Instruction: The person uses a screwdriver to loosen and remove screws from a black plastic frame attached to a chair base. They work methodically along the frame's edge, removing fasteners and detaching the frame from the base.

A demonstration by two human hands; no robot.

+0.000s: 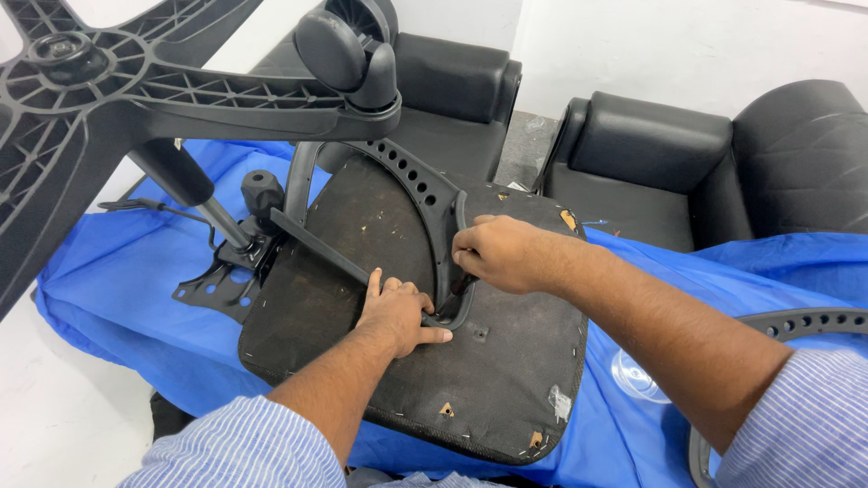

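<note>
An office chair lies upside down on a blue sheet (108,298). Its seat underside (506,380) is dark fabric-covered board with staples along the edge. A black plastic armrest bracket (411,185) with a row of holes curves over the seat. My left hand (398,312) presses on the bracket's lower end against the seat. My right hand (497,253) grips the same bracket just above, fingers closed around its edge. The star base (108,90) with a caster wheel (348,50) rises at the upper left on the gas cylinder (185,176).
Black leather armchairs (651,154) stand behind the sheet against a white wall. A second black perforated armrest (805,321) lies at the right edge. A clear plastic bag (633,375) rests on the sheet near my right forearm. The metal tilt mechanism (221,271) sits left of the seat.
</note>
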